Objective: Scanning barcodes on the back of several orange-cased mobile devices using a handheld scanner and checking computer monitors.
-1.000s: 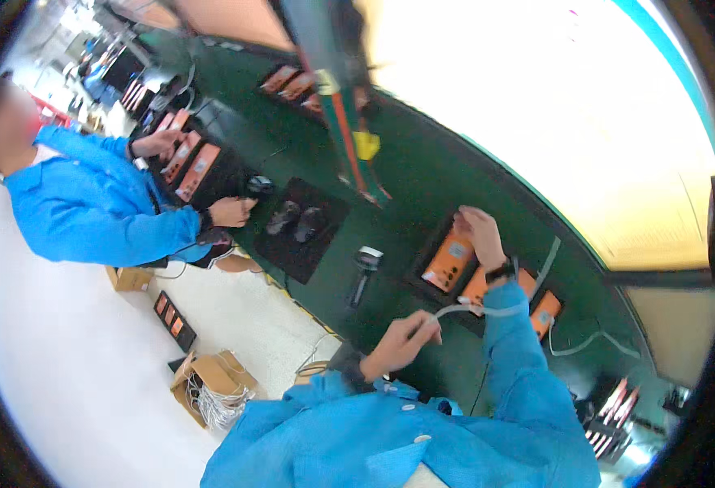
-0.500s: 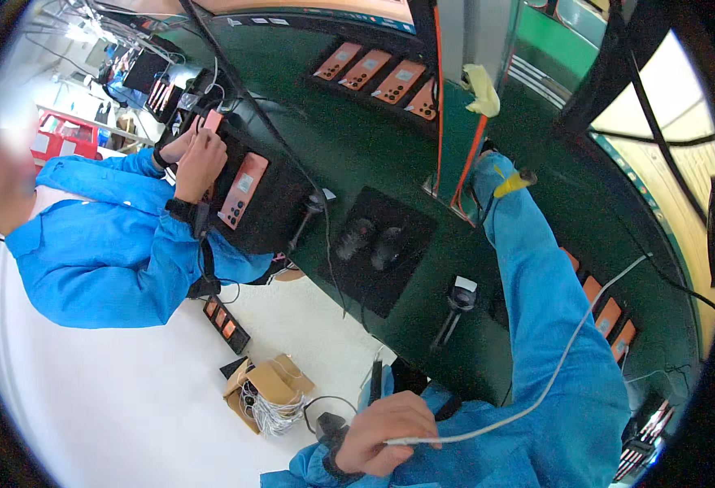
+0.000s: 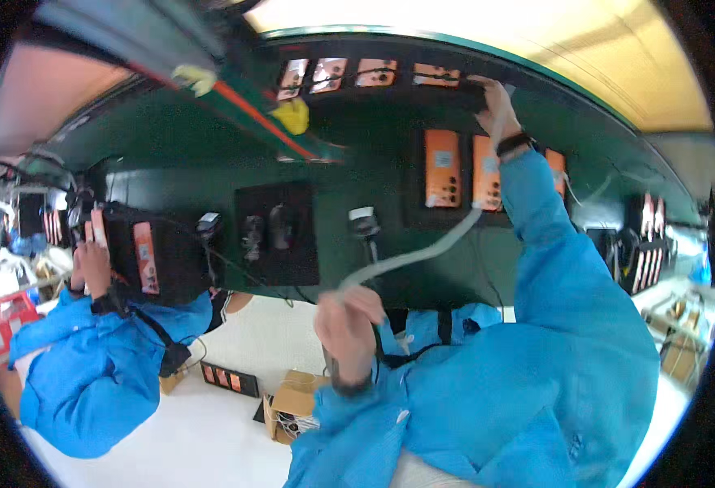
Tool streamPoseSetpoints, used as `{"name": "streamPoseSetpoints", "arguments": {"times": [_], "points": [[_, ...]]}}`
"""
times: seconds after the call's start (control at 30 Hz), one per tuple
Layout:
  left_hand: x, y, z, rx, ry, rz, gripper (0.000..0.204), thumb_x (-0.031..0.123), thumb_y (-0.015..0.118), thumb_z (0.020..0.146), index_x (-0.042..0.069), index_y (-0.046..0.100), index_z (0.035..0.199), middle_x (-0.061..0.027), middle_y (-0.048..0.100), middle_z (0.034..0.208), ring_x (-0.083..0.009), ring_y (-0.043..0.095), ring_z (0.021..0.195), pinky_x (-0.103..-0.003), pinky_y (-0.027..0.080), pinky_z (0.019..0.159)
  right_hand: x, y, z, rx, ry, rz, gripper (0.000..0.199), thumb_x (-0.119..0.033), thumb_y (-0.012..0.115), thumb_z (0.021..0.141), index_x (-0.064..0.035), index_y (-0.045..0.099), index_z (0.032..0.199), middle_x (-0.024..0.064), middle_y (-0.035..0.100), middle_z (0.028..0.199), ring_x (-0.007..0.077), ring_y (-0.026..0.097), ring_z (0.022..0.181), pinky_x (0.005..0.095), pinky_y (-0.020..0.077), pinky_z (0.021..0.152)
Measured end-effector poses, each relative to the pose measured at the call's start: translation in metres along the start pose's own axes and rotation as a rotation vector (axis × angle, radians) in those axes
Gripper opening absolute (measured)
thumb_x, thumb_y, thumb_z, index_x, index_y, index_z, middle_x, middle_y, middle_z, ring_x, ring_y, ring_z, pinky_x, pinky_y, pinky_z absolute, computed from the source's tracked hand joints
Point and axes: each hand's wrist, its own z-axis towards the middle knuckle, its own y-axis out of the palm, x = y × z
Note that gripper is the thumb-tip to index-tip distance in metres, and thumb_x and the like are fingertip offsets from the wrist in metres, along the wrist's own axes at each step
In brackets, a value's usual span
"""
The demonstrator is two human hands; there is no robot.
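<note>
Since the frame half a second back, my right hand (image 3: 497, 112) has come out from behind the post (image 3: 270, 128) and now shows plainly between one and two o'clock. My left hand (image 3: 348, 335) has risen from the lower edge to six o'clock, just below centre, and my whole view has swung round. The white cable (image 3: 427, 253), which lay along my right sleeve then, now arcs from my left hand toward two o'clock.

The left fingers are closed on that cable, though motion smears their outline. The right fingers reach the right-hand end of the far-row phone (image 3: 431, 81); I cannot tell whether they touch it, nor whether they are apart or together. The cable's upper stretch blurs by the middle orange phone (image 3: 485, 167), just below my right wrist, so I cannot make out its end.

On the green bench (image 3: 390, 171), that middle phone stands between the left orange phone (image 3: 441, 163) and the right orange phone (image 3: 556, 163), the last partly behind my sleeve. Three more pink-orange phones (image 3: 376, 71) continue the far row toward eleven o'clock. Near centre sits a dark handheld device (image 3: 365, 223) with a white patch on top. At nine o'clock two dark objects (image 3: 280, 226) lie on a black mat (image 3: 299, 268). Beyond, at eight o'clock, a co-worker in blue (image 3: 101, 374) has both hands together near another phone (image 3: 145, 256). An open cardboard box (image 3: 299, 396) stands on the floor at seven.
</note>
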Motion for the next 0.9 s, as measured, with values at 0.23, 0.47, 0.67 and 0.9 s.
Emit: {"name": "streamPoseSetpoints", "arguments": {"times": [0.23,0.47,0.67,0.9], "points": [[-0.074,-0.007,0.076,0.184,-0.012,-0.312,0.032,0.041,0.047,0.097,0.012,0.055,0.086,-0.0018,0.055,0.08,-0.0162,0.051,0.08,-0.034,0.042,0.079,-0.102,-0.122,-0.214,0.219,-0.445,-0.45,0.036,0.011,0.065,0.073,-0.0044,0.05,0.102,0.0063,0.054,0.102,0.0175,0.055,0.095,0.0279,0.0446,0.085],[-0.126,0.012,0.066,0.219,-0.118,-0.254,0.03,0.041,0.048,0.096,0.011,0.053,0.097,-0.0104,0.059,0.108,-0.0212,0.054,0.104,-0.038,0.042,0.096,-0.087,-0.232,-0.328,0.305,-0.578,-0.426,0.052,0.01,0.066,0.071,-0.0053,0.042,0.115,0.0088,0.052,0.108,0.0195,0.055,0.102,0.033,0.0446,0.091],[-0.166,-0.007,0.07,-0.081,0.001,0.482,0.042,0.038,0.043,0.099,0.001,0.048,0.117,-0.0137,0.057,0.118,-0.0238,0.056,0.108,-0.039,0.039,0.099,-0.094,-0.257,-0.304,0.227,0.056,0.199,0.041,-0.017,0.052,0.08,-0.0067,0.053,0.12,0.0065,0.057,0.119,0.0198,0.056,0.108,0.0329,0.0439,0.095],[-0.179,-0.051,0.075,0.124,-0.11,0.896,0.049,0.041,0.039,0.099,-0.003,0.05,0.117,-0.0151,0.061,0.109,-0.027,0.057,0.101,-0.038,0.042,0.089,-0.061,-0.295,-0.229,0.494,-0.39,-1.247,0.038,-0.019,0.06,0.082,0.0028,0.059,0.113,0.0191,0.059,0.116,0.0366,0.053,0.111,0.0387,0.0402,0.098]]}}
